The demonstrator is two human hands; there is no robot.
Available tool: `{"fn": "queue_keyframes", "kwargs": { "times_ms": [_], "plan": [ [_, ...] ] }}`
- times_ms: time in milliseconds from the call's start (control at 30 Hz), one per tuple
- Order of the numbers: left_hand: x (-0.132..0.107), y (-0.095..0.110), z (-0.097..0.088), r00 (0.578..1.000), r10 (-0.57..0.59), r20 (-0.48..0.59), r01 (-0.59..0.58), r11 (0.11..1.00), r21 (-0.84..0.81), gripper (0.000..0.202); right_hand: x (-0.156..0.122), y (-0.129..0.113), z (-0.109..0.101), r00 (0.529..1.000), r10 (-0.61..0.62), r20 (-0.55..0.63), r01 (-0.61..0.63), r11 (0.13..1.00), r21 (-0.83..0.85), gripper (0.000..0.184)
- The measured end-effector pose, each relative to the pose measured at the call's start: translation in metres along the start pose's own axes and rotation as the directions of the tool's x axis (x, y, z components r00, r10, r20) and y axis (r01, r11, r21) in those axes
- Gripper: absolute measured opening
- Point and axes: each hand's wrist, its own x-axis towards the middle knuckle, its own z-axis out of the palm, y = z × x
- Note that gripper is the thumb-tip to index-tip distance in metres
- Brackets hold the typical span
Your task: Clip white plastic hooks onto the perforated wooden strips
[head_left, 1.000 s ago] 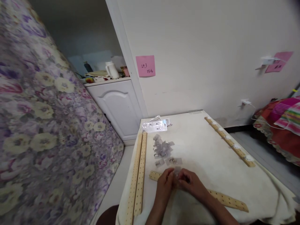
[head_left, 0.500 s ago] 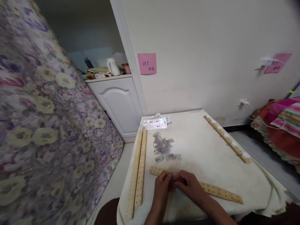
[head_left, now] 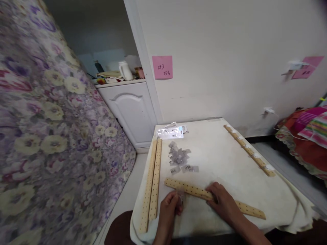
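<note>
A clear packet (head_left: 181, 196) is being pinched by the left hand (head_left: 169, 204); the near wooden strip (head_left: 196, 191) is being gripped by the right hand (head_left: 222, 200).

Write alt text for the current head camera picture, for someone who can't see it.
A person's right hand grips a pale wooden strip dotted with holes; the left hand pinches a small clear plastic packet. On the cream cloth-covered table lie a pile of small grey translucent packets and, at left, two similar strips.
</note>
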Motion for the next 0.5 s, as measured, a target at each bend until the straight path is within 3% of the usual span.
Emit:
{"fn": "queue_keyframes", "kwargs": {
  "times_ms": [300,500],
  "plan": [
    [-0.014,0.003,-0.03,0.997,0.016,-0.072,-0.018,1.0,-0.024,0.036,-0.027,-0.012,0.0,0.999,0.022,0.024,-0.022,1.0,0.01,0.025],
    [-0.021,0.0,-0.026,0.999,-0.011,-0.033,0.01,0.999,-0.049,0.038,-0.038,0.0,0.007,0.999,0.033,0.029,-0.034,0.998,0.045,0.032]
  ]
}}
